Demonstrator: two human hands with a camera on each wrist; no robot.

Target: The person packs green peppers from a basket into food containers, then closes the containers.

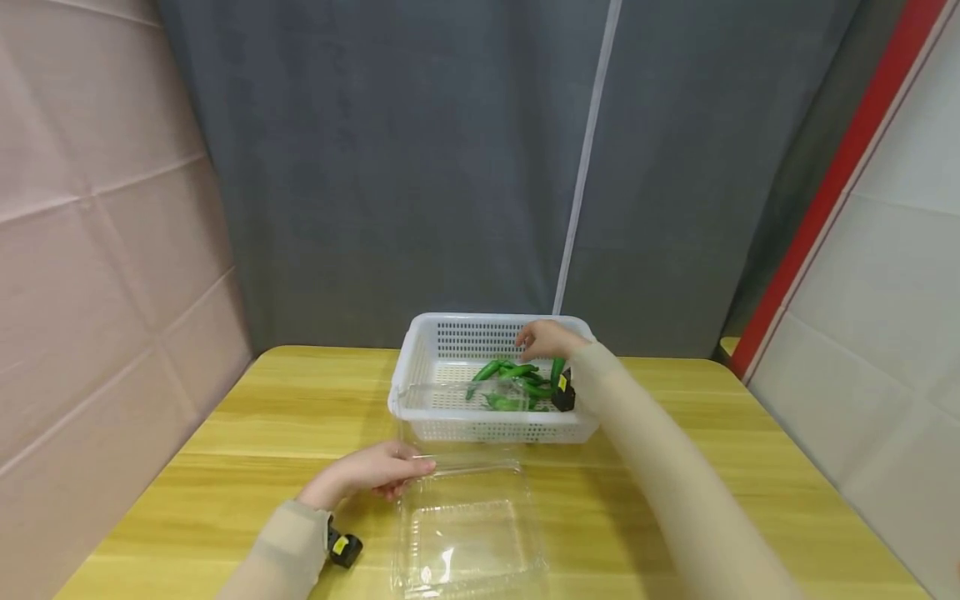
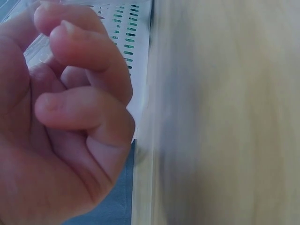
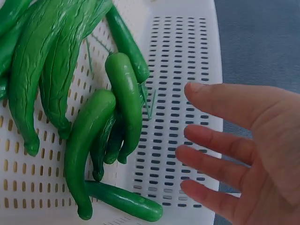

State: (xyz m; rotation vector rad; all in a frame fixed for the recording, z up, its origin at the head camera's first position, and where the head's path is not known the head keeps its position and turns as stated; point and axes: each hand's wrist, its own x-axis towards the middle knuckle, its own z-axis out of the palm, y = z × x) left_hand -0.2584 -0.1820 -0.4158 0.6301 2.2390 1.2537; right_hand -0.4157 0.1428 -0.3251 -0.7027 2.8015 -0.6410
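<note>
Green peppers point(image 1: 517, 371) lie in the basket point(image 1: 480, 337), 12 o'clock from the box point(image 1: 468, 546) the left hand point(image 1: 375, 469) pinches. The loose, empty right hand point(image 1: 550, 337), at their 1 o'clock, seems to be picking; it should dip, then pinch.

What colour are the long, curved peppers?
The long, curved peppers are green, clearest in the right wrist view.

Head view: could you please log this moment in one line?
left hand: holds clear container | right hand: empty, over white basket | green peppers: in basket

The peppers point(image 3: 86, 124) are green, the slotted basket point(image 1: 487, 317) white, the wood-grained table point(image 1: 285, 417) yellow.
</note>
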